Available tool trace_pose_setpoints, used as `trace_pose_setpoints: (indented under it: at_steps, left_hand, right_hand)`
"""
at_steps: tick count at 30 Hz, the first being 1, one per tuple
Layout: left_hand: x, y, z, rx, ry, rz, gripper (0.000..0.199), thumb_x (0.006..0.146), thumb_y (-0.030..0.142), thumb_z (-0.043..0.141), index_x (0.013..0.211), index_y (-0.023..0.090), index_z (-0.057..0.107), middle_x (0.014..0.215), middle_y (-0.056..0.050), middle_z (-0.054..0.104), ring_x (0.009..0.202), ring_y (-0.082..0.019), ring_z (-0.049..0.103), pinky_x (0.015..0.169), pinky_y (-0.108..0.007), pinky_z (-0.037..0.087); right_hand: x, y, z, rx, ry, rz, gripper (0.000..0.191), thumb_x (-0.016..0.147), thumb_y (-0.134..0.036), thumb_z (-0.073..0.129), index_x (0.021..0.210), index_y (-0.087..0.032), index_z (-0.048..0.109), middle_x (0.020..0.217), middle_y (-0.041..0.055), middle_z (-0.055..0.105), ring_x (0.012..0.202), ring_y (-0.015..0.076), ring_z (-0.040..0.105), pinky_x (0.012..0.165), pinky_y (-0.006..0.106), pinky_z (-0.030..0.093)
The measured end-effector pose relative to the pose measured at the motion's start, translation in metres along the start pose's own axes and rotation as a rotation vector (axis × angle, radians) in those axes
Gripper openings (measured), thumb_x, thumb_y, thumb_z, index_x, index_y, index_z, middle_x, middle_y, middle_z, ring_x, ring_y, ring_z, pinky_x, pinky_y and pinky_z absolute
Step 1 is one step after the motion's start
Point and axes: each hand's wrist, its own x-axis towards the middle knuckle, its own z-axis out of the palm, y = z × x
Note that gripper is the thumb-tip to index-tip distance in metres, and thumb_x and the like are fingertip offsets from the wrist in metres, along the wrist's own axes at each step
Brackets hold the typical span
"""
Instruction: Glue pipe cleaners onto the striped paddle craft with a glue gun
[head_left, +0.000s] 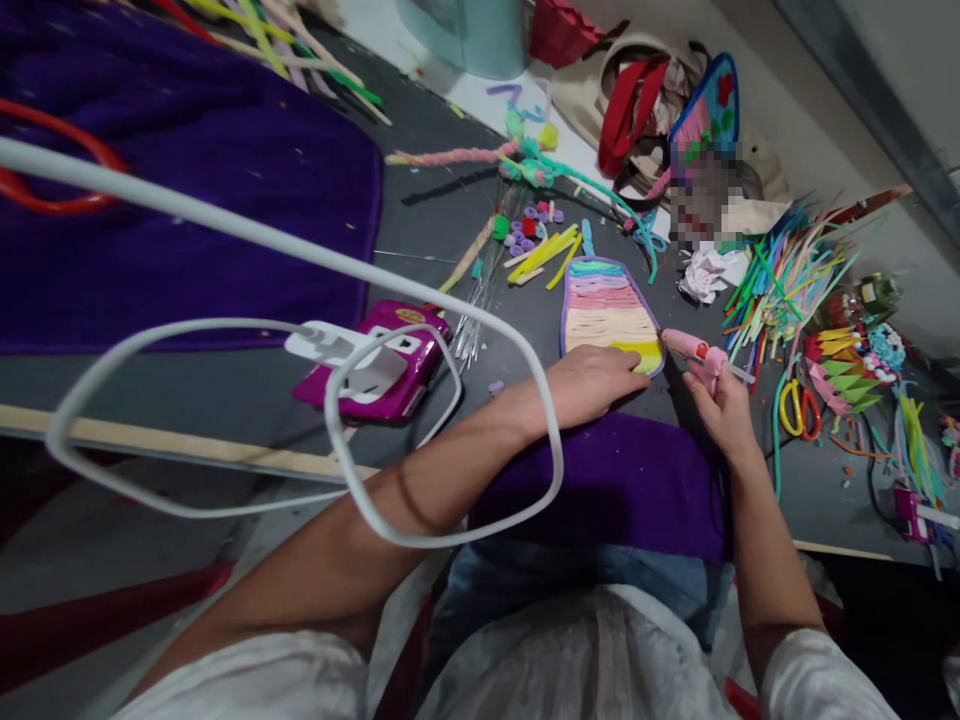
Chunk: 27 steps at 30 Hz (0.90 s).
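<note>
A striped pipe-cleaner panel [600, 305] with a purple rim lies on the grey table. Its bands run from blue through pink and cream to yellow. My left hand [592, 385] rests across its near edge, fingers stretched out by the yellow rows. In my right hand [726, 415] is a pink hot glue gun [705, 360], its nozzle at the panel's right edge. Beyond the panel lie yellow pipe-cleaner pieces [544, 255] and small coiled purple, red and green bits [529, 230].
A magenta power strip [397, 365] with a looping white cable [225, 215] is on the left, near a purple cloth [187, 190]. Scissors [800, 410] and a bundle of pipe cleaners [780, 285] are on the right. A cream bag [592, 85] stands behind.
</note>
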Motion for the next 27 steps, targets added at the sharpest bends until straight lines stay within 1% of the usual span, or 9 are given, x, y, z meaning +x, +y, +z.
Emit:
trace_pose_setpoints:
  at_steps: [2, 7, 10, 14, 16, 19, 21, 25, 27]
  left_hand:
    - [0.000, 0.001, -0.002, 0.011, -0.013, -0.007, 0.040, 0.101, 0.012, 0.046, 0.133, 0.022, 0.069, 0.114, -0.009, 0.070, 0.103, -0.022, 0.065, 0.087, -0.031, 0.045]
    - [0.000, 0.004, -0.007, 0.022, -0.045, -0.017, 0.042, 0.100, 0.011, 0.045, 0.133, 0.022, 0.068, 0.114, -0.008, 0.070, 0.104, -0.022, 0.065, 0.086, -0.031, 0.045]
    - [0.000, 0.004, -0.008, 0.021, -0.059, -0.024, 0.043, 0.101, 0.011, 0.044, 0.134, 0.022, 0.068, 0.115, -0.009, 0.070, 0.104, -0.023, 0.065, 0.086, -0.031, 0.044]
    - [0.000, 0.005, -0.008, 0.008, -0.062, -0.027, 0.042, 0.102, 0.012, 0.042, 0.134, 0.022, 0.067, 0.115, -0.008, 0.070, 0.106, -0.022, 0.064, 0.088, -0.031, 0.044]
    - [0.001, 0.005, -0.009, -0.020, -0.069, -0.037, 0.041, 0.102, 0.012, 0.042, 0.133, 0.022, 0.068, 0.116, -0.008, 0.070, 0.107, -0.023, 0.064, 0.089, -0.031, 0.043]
    - [0.001, 0.005, -0.011, -0.059, -0.097, -0.064, 0.040, 0.100, 0.011, 0.045, 0.131, 0.021, 0.069, 0.116, -0.008, 0.069, 0.108, -0.023, 0.063, 0.089, -0.031, 0.043]
    - [0.001, 0.005, -0.011, -0.064, -0.104, -0.072, 0.041, 0.099, 0.011, 0.046, 0.130, 0.021, 0.070, 0.116, -0.008, 0.069, 0.108, -0.024, 0.063, 0.088, -0.031, 0.043]
    - [0.001, 0.004, -0.009, -0.030, -0.079, -0.041, 0.041, 0.099, 0.012, 0.045, 0.130, 0.021, 0.070, 0.115, -0.008, 0.070, 0.106, -0.023, 0.064, 0.087, -0.031, 0.044]
    - [0.001, 0.003, -0.008, 0.001, -0.065, -0.022, 0.041, 0.099, 0.013, 0.044, 0.131, 0.021, 0.069, 0.114, -0.008, 0.070, 0.106, -0.022, 0.064, 0.087, -0.030, 0.044]
  right_hand:
    - [-0.003, 0.001, -0.001, -0.004, -0.003, -0.007, 0.037, 0.097, -0.054, 0.062, 0.105, -0.020, 0.072, 0.086, 0.0066, 0.075, 0.071, 0.0220, 0.065, 0.072, 0.038, 0.056]
    - [-0.008, 0.000, -0.003, -0.029, -0.008, 0.009, 0.033, 0.097, -0.053, 0.063, 0.096, -0.021, 0.071, 0.074, 0.0033, 0.069, 0.064, 0.0201, 0.060, 0.067, 0.036, 0.054]
    - [-0.011, -0.003, -0.004, -0.028, -0.002, 0.000, 0.031, 0.097, -0.052, 0.063, 0.095, -0.021, 0.071, 0.078, 0.0052, 0.071, 0.067, 0.0213, 0.063, 0.070, 0.037, 0.055]
    - [-0.014, -0.008, -0.005, -0.059, 0.015, -0.008, 0.034, 0.098, -0.053, 0.061, 0.093, -0.021, 0.071, 0.076, 0.0058, 0.072, 0.064, 0.0218, 0.064, 0.066, 0.037, 0.054]
    - [-0.015, -0.009, -0.005, -0.067, 0.020, -0.012, 0.035, 0.098, -0.054, 0.060, 0.095, -0.021, 0.071, 0.080, 0.0077, 0.074, 0.067, 0.0234, 0.067, 0.067, 0.038, 0.056]
    - [-0.018, -0.009, -0.006, -0.049, 0.020, -0.028, 0.035, 0.098, -0.052, 0.061, 0.105, -0.020, 0.072, 0.094, 0.0121, 0.078, 0.080, 0.0265, 0.072, 0.075, 0.040, 0.058]
    - [-0.020, -0.010, -0.006, -0.047, 0.020, -0.030, 0.034, 0.099, -0.051, 0.061, 0.105, -0.020, 0.072, 0.095, 0.0125, 0.078, 0.083, 0.0266, 0.072, 0.077, 0.040, 0.057]
    - [-0.023, -0.013, -0.008, -0.075, 0.032, -0.008, 0.035, 0.098, -0.054, 0.060, 0.092, -0.020, 0.070, 0.078, 0.0072, 0.071, 0.068, 0.0225, 0.064, 0.067, 0.037, 0.053]
    - [-0.024, -0.014, -0.008, -0.083, 0.038, -0.003, 0.036, 0.098, -0.054, 0.059, 0.088, -0.021, 0.069, 0.072, 0.0048, 0.068, 0.063, 0.0204, 0.059, 0.063, 0.035, 0.050]
